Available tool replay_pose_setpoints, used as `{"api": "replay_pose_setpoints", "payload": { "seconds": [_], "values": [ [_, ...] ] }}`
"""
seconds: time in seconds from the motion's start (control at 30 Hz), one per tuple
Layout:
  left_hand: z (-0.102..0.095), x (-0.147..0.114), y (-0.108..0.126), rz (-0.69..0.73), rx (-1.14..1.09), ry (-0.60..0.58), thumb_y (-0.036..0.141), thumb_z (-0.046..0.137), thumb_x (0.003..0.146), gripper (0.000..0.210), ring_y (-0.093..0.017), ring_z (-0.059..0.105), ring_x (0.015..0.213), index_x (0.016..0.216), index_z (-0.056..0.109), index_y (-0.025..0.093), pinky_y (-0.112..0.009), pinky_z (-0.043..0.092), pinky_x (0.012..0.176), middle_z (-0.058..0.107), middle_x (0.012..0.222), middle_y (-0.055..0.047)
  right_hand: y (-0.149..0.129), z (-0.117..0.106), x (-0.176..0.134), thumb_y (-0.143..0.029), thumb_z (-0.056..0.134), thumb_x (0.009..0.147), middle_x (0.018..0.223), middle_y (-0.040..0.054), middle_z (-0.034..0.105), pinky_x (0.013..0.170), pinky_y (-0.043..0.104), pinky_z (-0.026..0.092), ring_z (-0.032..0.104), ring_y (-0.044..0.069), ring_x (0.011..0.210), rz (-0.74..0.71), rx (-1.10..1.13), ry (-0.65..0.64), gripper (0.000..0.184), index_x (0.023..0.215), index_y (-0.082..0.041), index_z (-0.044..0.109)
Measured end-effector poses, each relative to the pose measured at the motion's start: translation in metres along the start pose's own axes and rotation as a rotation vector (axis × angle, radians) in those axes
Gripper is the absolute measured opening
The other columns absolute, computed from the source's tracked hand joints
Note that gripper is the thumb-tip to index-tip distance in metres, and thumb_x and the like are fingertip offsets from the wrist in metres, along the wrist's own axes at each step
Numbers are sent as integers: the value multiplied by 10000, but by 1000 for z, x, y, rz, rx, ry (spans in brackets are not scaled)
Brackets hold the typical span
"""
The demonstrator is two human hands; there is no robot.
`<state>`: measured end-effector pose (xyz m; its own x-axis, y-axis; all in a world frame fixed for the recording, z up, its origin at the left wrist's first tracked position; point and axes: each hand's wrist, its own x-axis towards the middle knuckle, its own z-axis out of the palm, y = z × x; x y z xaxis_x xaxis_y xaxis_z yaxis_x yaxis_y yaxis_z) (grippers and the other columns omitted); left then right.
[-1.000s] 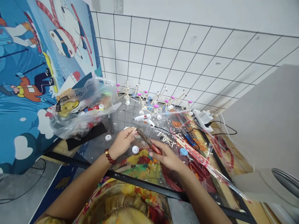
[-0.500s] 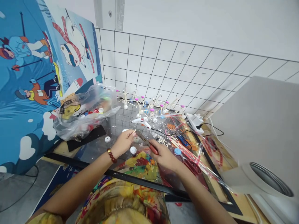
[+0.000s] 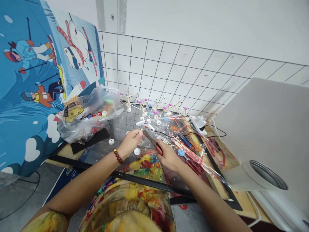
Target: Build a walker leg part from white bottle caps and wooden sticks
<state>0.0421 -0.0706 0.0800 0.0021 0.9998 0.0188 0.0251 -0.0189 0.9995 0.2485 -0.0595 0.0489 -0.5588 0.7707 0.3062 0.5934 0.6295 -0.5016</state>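
Observation:
Pinched in my left hand (image 3: 131, 141) is a short pale wooden stick (image 3: 141, 130), its tip showing past the fingers. My right hand (image 3: 167, 155) is wrapped round the red handle of a knife (image 3: 150, 139). The dark flat blade points up and left, with its end close beside the stick; whether they touch I cannot tell. Just below the hands lies a white bottle cap (image 3: 137, 151), and another white cap (image 3: 111, 141) is further left. A white glue gun (image 3: 145, 124) rests on the table beyond my fingers.
Several stick figures with pink tops (image 3: 155, 112) stand along the back grid. A plastic bag of caps (image 3: 90, 119) is at left. Rightward are a blue cap (image 3: 181, 152), red scissors (image 3: 195, 167), wrapped sticks (image 3: 193, 154), a power strip (image 3: 198, 124) and a white cylinder (image 3: 241, 175).
The knife blade has turned to show its flat side more and sits slightly higher by the stick. Both hands have risen a little. My view has shifted slightly to the right.

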Motion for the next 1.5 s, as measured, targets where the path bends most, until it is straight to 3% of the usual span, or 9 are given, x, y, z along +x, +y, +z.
{"api": "replay_pose_setpoints", "payload": {
  "seconds": [0.3,0.63,0.8,0.9,0.97,1.07,1.2,1.3,1.5],
  "values": [
    [4,5,8,-130,-21,70,208,467,899,222,-66,267,427,693,532,154,-195,201,457,379,488,65,4,2,11,-120,485,716,855,57,636,688,313,433,588,233,774,45,-191,-41,402,1110,-197,502],
    [2,9,13,-197,-26,137,203,477,926,231,-55,236,406,706,534,160,-188,182,445,375,477,74,-2,3,19,-181,468,802,958,120,667,725,326,455,617,265,860,92,-318,-16,360,1156,-171,530],
    [7,2,29,-234,-35,146,200,432,962,252,-46,222,375,723,507,166,-193,127,413,352,471,80,-7,1,27,-223,471,830,987,127,665,735,338,450,621,281,874,135,-377,9,365,1187,-182,532],
    [12,-9,51,-262,-55,60,199,460,962,223,-35,198,351,756,535,160,-201,99,398,375,467,78,3,2,26,-249,486,824,988,142,661,737,365,441,619,297,845,223,-375,38,357,1169,-184,553],
    [11,-15,66,-196,-97,-17,205,464,972,201,-29,225,354,800,556,156,-191,106,397,404,486,71,12,1,20,-238,494,797,964,142,658,738,380,442,614,305,842,254,-348,52,343,1127,-178,563],
    [0,-17,75,-60,-152,-7,197,465,977,174,-26,269,370,816,523,166,-176,145,401,447,514,65,20,-3,5,-213,468,761,950,107,647,731,371,463,606,278,844,253,-292,87,409,1167,-173,500],
    [-15,-9,56,-11,-139,-101,189,467,964,151,-30,260,384,839,542,154,-183,147,408,513,556,42,14,-12,-9,-220,470,745,977,54,588,756,349,491,581,217,846,196,71,94,521,1256,-192,371],
    [-17,-3,39,-8,-113,-142,199,491,940,130,-38,259,399,855,575,148,-194,136,420,508,567,44,5,-19,-11,-191,511,698,1089,61,549,872,398,466,556,230,969,135,257,44,616,1288,-219,336],
    [-20,2,42,239,244,-160,240,562,887,298,-66,376,515,605,576,142,-198,282,538,539,585,24,-1,-32,-10,-161,513,670,1300,99,493,1072,488,341,462,290,1235,28,249,-99,686,1333,-217,349]
  ]
}}
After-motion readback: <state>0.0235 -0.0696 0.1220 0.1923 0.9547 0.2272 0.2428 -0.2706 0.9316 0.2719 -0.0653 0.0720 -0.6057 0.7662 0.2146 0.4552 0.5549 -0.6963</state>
